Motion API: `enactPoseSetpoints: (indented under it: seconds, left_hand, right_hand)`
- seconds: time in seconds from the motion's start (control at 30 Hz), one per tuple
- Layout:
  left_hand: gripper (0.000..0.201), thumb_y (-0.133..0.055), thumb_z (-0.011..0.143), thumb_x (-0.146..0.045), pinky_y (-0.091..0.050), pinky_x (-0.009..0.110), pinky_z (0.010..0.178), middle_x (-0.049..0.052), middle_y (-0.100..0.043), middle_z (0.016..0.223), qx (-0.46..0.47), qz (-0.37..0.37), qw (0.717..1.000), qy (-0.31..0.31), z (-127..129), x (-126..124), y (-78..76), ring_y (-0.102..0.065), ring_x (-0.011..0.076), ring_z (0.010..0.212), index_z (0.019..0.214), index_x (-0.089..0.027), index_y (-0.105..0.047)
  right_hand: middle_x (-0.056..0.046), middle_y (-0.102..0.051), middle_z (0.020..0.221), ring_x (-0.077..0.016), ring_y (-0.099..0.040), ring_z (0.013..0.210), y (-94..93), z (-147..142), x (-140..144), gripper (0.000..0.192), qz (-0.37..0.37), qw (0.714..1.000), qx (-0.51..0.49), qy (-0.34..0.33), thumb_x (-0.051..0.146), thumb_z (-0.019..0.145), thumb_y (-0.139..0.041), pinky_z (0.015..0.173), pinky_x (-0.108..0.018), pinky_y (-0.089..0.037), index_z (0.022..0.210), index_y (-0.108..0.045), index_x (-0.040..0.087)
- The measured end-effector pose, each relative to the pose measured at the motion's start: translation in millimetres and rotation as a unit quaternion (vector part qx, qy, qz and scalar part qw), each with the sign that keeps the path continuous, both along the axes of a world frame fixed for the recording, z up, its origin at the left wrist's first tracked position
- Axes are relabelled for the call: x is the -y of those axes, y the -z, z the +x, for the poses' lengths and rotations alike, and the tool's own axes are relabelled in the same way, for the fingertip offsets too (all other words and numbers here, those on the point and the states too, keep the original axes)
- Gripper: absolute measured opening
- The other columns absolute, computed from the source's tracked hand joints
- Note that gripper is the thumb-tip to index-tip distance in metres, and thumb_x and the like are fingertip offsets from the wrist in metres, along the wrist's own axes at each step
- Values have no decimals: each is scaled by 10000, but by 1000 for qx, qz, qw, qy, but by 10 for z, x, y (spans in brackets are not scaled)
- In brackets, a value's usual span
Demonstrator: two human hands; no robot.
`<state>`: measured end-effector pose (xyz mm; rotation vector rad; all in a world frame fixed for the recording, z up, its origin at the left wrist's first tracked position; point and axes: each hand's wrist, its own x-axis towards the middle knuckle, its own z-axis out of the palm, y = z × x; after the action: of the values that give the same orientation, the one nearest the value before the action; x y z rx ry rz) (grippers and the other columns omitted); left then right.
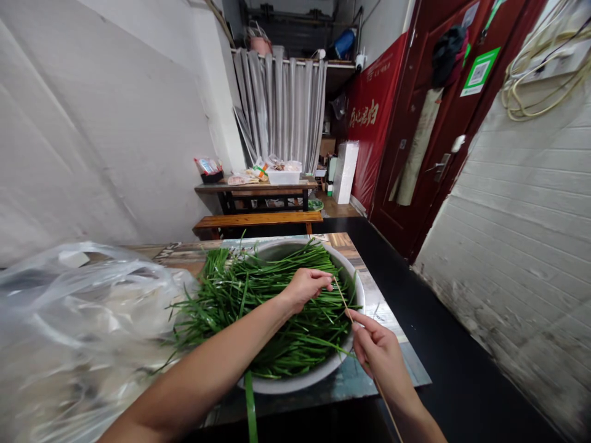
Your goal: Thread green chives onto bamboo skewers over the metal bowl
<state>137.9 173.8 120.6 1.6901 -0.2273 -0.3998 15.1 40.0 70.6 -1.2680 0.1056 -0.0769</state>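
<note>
A large metal basin (pixel 359 277) in front of me is heaped with long green chives (pixel 277 320), which spill over its left rim. Above the heap, my left hand (pixel 307 288) has its thumb and fingers pinched together at the upper end of a thin wooden skewer (pixel 342 295). Lower down, my right hand (pixel 379 346) grips the same skewer at the basin's right rim, and the skewer's long tail runs down past the wrist. Whether a chive is also between the left fingertips is too small to tell.
Left of the basin lies a big clear plastic bag (pixel 92 332) with pale contents. One flat green leaf (pixel 250 406) hangs over the near table edge. Beyond stand a wooden bench (pixel 258 219) and a second table (pixel 217 186) with bags and a white tub (pixel 284 177).
</note>
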Motion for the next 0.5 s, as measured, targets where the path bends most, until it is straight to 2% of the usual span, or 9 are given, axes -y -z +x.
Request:
enactPoseSetpoints:
  seconds: [0.1,0.23,0.37,0.43,0.5]
  left_hand:
    - [340,-596,664,-286,-243,189,416,42,-639,654,32,29,999,0,3,-7,1,-334,43,412,916,-66,-657]
    - [236,-572,680,-288,-313,191,461,65,-678,788,115,90,989,6,-3,-18,3,-456,77,502,734,-98,-702]
    - [284,-567,698,-300,-331,192,452,61,-677,715,125,91,987,43,-87,-1,-15,-459,86,480,843,-94,-699]
    - [288,-587,692,-304,-355,191,464,59,-679,718,118,87,983,108,-150,2,-56,-471,86,481,864,-101,-698]
    - [273,-605,690,-307,-384,189,495,55,-686,750,114,97,966,211,-192,-19,-124,-504,90,506,865,-123,-704]
  right_hand:
    - [98,-383,363,-32,-210,294,-8,0,-4,471,9,1000,-4,-4,428,741,-604,301,-155,-136,1085,-579,106]
    - [92,-397,384,-35,-216,302,-27,-12,-20,443,22,1000,-2,-5,423,749,-600,311,-161,-134,1063,-571,113]
    - [77,-444,421,-35,-220,314,-33,-15,-30,405,33,999,5,-10,405,776,-579,332,-168,-123,1074,-542,134]
    - [68,-471,439,-41,-238,320,-35,-9,-23,376,34,999,14,-2,407,781,-572,343,-172,-125,1053,-538,150]
    - [56,-496,456,-43,-245,325,-44,-4,-8,323,26,999,23,12,410,783,-567,351,-176,-121,984,-547,157]
